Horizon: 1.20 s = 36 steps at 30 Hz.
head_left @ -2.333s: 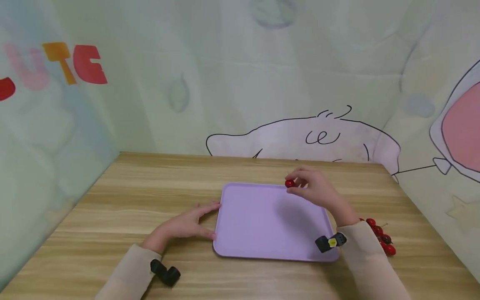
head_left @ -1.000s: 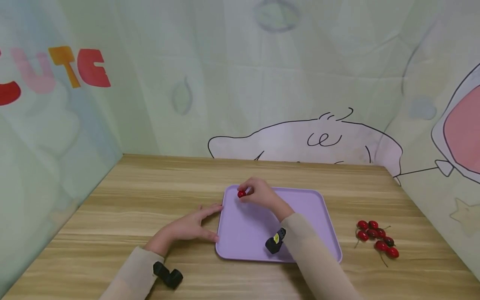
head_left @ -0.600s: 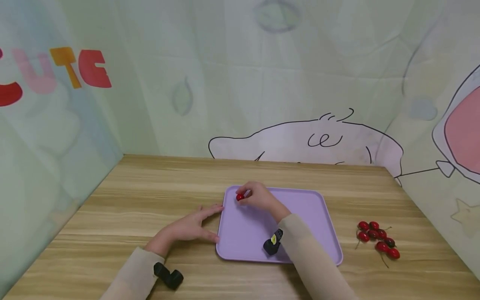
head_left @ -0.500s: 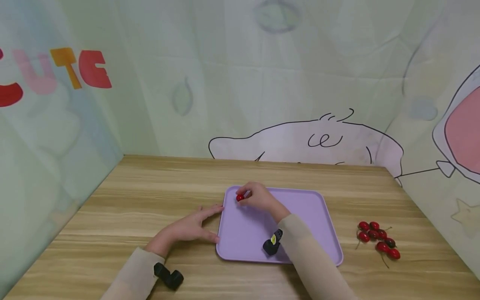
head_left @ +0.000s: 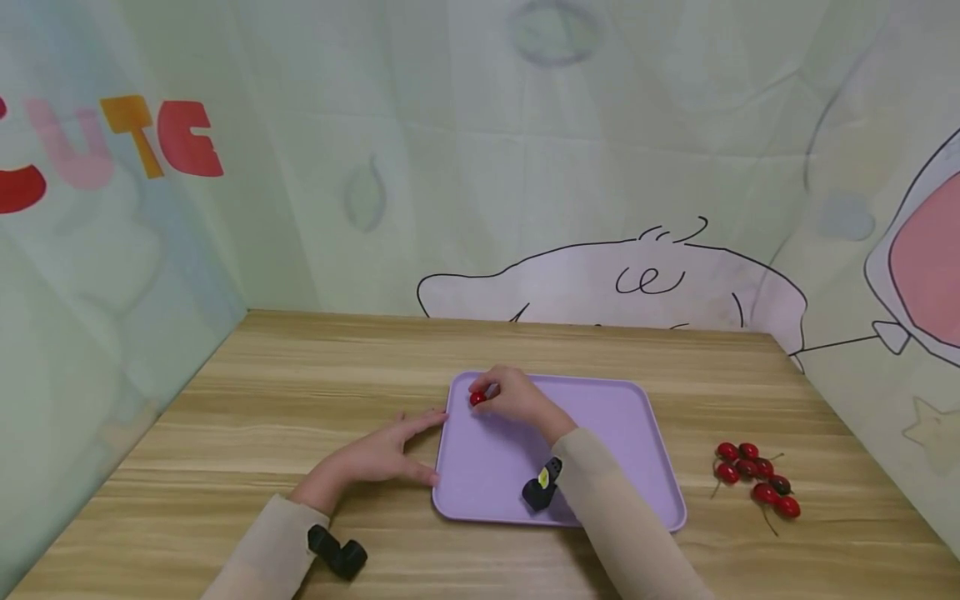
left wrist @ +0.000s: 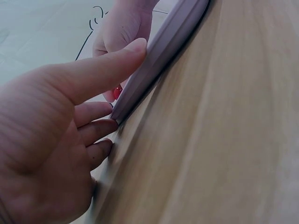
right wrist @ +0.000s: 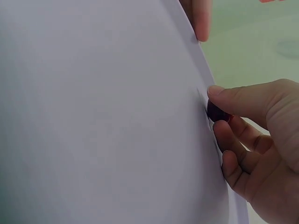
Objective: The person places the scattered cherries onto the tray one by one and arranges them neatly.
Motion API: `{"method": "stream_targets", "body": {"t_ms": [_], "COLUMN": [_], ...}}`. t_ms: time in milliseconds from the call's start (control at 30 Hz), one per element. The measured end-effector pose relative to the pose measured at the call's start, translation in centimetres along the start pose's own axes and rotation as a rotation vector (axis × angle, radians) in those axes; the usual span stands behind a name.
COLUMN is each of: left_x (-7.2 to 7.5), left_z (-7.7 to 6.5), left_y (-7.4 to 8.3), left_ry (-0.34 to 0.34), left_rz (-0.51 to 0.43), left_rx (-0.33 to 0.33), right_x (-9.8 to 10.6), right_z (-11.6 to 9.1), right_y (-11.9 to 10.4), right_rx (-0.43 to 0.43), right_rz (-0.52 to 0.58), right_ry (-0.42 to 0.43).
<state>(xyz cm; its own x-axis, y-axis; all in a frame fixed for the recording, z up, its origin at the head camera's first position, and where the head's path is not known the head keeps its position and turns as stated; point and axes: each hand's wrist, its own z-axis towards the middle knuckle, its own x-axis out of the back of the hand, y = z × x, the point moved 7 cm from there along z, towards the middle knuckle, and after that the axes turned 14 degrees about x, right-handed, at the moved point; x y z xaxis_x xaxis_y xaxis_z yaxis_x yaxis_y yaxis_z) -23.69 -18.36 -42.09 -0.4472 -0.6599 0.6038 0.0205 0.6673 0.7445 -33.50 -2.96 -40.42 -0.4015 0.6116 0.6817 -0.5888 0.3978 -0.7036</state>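
Note:
A round red cherry (head_left: pixel 477 399) is pinched between the thumb and fingers of my right hand (head_left: pixel 516 397), low over the far left corner of a light purple tray (head_left: pixel 600 450). In the right wrist view the cherry (right wrist: pixel 216 113) looks dark and sits close to the tray's surface; whether it touches cannot be told. My left hand (head_left: pixel 375 452) lies on the table with spread fingers, its thumb and fingertips touching the tray's left edge. The left wrist view shows the thumb (left wrist: pixel 112 70) against the tray's rim (left wrist: pixel 154 60).
Several cherries (head_left: pixel 746 468), a few with stems, lie in a cluster on the wooden table (head_left: pixel 330 358) right of the tray. A printed cloth backdrop (head_left: pixel 480 167) stands behind the table and at its sides. Black wrist cameras (head_left: pixel 337 552) are strapped over both sleeves.
My right hand has carried the cherry from the tray's far right side leftward, then lowered it slightly near the far left corner. The left hand keeps its place at the tray's edge.

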Motion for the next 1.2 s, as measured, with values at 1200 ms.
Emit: {"method": "stream_targets", "body": {"t_ms": [1200], "left_x": [-0.1], "left_z": [-0.1], "left_y": [0.0], "left_ry": [0.000], "left_rz": [-0.005], "left_rx": [0.027], "right_x": [2.3], "right_z": [-1.0], "right_y": [-0.7], "right_rx": [-0.040], "right_rz": [-0.003], "right_ry": [0.029]}}
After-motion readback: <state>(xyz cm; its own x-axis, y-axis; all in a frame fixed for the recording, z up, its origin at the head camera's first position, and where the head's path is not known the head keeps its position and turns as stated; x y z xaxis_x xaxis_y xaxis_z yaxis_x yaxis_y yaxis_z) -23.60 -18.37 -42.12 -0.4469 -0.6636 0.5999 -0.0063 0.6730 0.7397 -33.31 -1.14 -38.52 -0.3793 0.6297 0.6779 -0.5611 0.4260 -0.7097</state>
